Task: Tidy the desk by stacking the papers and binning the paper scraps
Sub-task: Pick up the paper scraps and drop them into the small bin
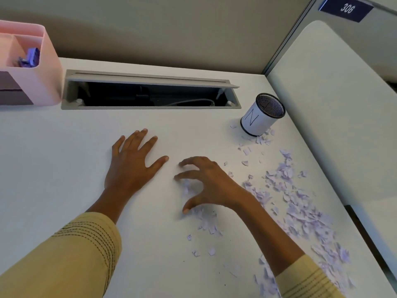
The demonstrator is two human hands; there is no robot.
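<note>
The white counter (64,158) carried a pink organizer (43,82) holding purple scraps, then a mesh-topped cup (261,117), contents unseen. Paper scraps (300,211) lay right. Left hand (131,166) flat, fingers spread; right hand (210,183) clawed over scraps.

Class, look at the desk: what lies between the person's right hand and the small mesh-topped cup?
In the head view, scattered lilac paper scraps on bare desk lie between the right hand and the cup.

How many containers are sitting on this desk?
2: a pink organizer at the far left corner, and a small white mesh-topped cup at the far right beside the paper scraps. Others may sit out of view.
</note>
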